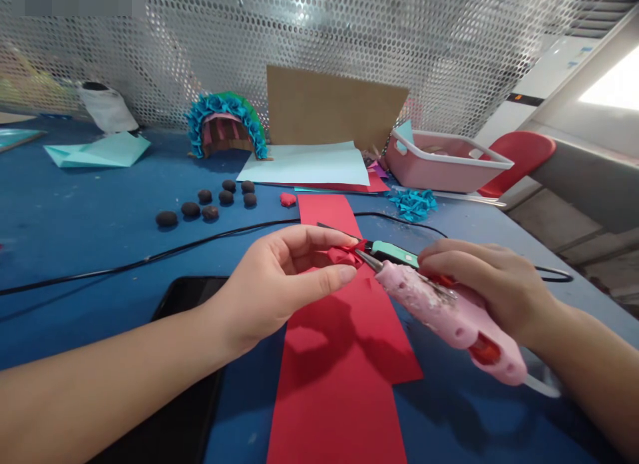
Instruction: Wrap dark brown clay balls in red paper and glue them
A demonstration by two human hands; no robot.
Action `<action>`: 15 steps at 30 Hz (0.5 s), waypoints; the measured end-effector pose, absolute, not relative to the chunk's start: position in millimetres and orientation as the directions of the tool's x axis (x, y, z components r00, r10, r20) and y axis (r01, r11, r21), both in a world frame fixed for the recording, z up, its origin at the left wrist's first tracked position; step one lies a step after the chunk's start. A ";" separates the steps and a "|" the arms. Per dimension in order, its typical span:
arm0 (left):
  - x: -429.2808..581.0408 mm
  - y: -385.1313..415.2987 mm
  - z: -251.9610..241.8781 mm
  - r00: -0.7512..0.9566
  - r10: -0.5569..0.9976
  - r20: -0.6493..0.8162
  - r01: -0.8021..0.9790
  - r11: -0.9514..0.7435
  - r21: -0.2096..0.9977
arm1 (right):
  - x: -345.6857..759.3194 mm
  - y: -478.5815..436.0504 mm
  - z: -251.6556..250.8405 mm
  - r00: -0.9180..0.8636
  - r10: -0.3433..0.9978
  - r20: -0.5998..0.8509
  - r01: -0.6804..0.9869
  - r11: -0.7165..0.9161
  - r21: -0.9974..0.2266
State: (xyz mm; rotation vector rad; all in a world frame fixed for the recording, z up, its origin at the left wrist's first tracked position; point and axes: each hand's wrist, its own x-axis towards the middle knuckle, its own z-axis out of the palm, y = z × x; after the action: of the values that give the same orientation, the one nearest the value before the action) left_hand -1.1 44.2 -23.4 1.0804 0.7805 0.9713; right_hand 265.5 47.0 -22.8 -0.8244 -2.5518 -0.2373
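My left hand (284,277) pinches a small folded red paper piece (344,255) between thumb and fingers, above a long red paper strip (339,357) on the blue table (74,231). My right hand (492,284) grips a pink hot glue gun (449,314); its metal nozzle points left and nearly touches the red piece. A green-handled tool (394,253) lies just behind the nozzle.
A black cable (150,256) crosses the table. Several dark round lumps (207,201) lie beyond it. At the back stand a teal paper-flower arch (227,126), cardboard (329,108), light blue sheets (307,164), a pink tray (444,161) and teal scraps (413,203). A dark phone (184,357) lies under my left forearm.
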 end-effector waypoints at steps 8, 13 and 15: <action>-2.4 43.2 -22.7 0.409 0.908 -0.088 -0.180 0.175 0.968 | 272.3 48.7 -23.5 -0.723 0.493 0.484 0.588 0.807 0.056; -2.2 43.0 -22.9 0.417 0.904 -0.092 -0.117 0.154 0.981 | 276.0 48.0 -25.1 -0.721 0.504 0.476 0.606 0.792 0.078; -2.6 43.4 -23.4 0.419 0.903 -0.093 -0.096 0.146 0.985 | 276.6 47.6 -25.6 -0.718 0.504 0.480 0.609 0.789 0.081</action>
State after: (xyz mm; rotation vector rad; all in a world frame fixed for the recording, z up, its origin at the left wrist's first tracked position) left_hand -2.6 43.4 -23.4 1.2027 0.8630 0.8654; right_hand 276.6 47.6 -25.6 -0.8360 -2.5396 -0.3242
